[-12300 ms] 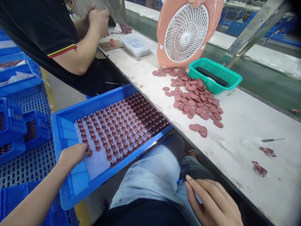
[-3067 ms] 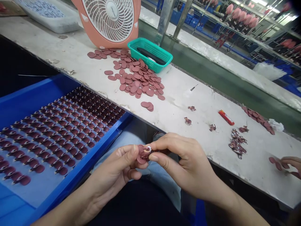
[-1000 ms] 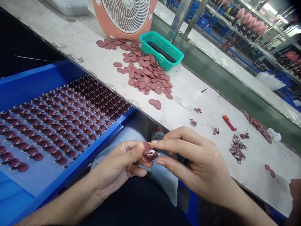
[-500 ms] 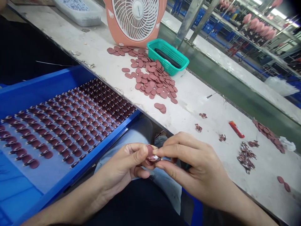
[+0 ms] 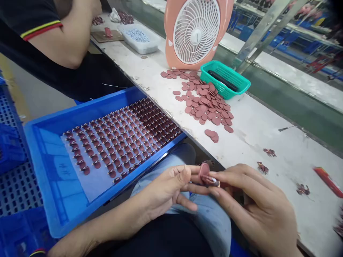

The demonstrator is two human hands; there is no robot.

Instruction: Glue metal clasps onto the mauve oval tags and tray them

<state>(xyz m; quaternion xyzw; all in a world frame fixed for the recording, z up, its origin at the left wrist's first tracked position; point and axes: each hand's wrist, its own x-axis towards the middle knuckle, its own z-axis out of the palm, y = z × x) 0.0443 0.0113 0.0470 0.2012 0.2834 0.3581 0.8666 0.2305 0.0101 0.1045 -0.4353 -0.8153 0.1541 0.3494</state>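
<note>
Over my lap, my left hand (image 5: 163, 192) and my right hand (image 5: 257, 207) meet at a small dark red oval piece (image 5: 204, 170) with a shiny bit on it. Both hands pinch it between fingertips. To my left a blue tray (image 5: 50, 171) rests on my knee and holds rows of several similar dark red pieces (image 5: 123, 137) on a pale sheet. A heap of pink-red oval discs (image 5: 206, 105) lies on the white bench (image 5: 257, 125), beyond my hands.
A pink desk fan (image 5: 197, 32) and a green basket (image 5: 225, 79) stand behind the discs. Small dark scraps (image 5: 269, 152) and a red lighter (image 5: 328, 182) lie at the right. A co-worker's arm (image 5: 64, 39) and a white tray (image 5: 139, 37) are at the far left. Blue crates (image 5: 10, 150) sit on the floor.
My view has swung left, so the whole tray and the co-worker show again. My hands still pinch the same piece, now further right in the frame.
</note>
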